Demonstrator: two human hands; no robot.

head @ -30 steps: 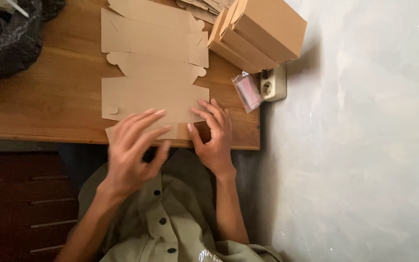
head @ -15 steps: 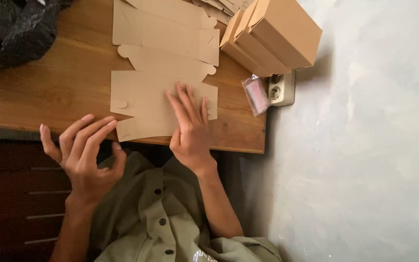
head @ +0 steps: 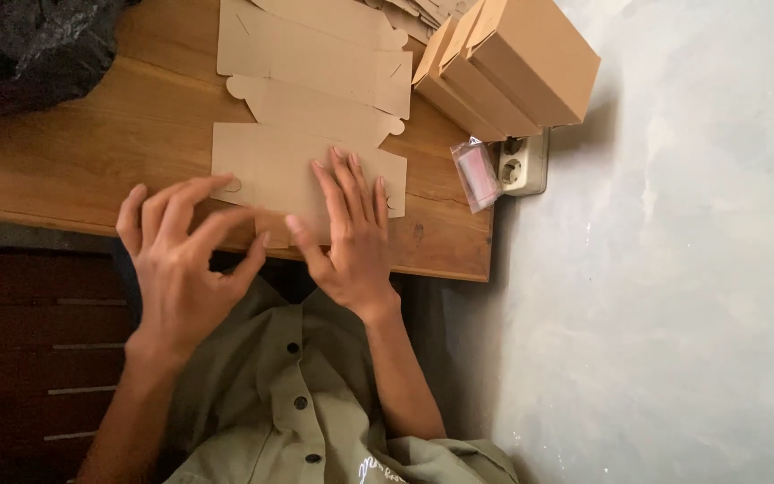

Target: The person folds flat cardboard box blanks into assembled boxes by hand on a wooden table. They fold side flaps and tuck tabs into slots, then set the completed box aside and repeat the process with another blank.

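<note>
Our right hand (head: 351, 237) lies flat and open, fingers spread, pressing the near flat cardboard box blank (head: 288, 170) against the wooden surface (head: 91, 152). The blank sits at the surface's near edge, with its lower flap just reaching that edge. Our left hand (head: 181, 260) hovers at the blank's 7 o'clock, open with fingers curled, its fingertips at the near corner and gripping nothing that we can see.

To do this well, in our judgement, we should keep the right palm firm so the blank cannot slide, and let the left fingers take the near flap along its crease rather than mid-panel.

A second flat blank (head: 315, 54) lies at 12 o'clock. Assembled brown boxes (head: 521, 63) stack at 2 o'clock, a wall socket (head: 521, 166) and a small clear packet (head: 475, 172) at 3 o'clock, a black plastic bag (head: 20, 54) at 10 o'clock.
</note>
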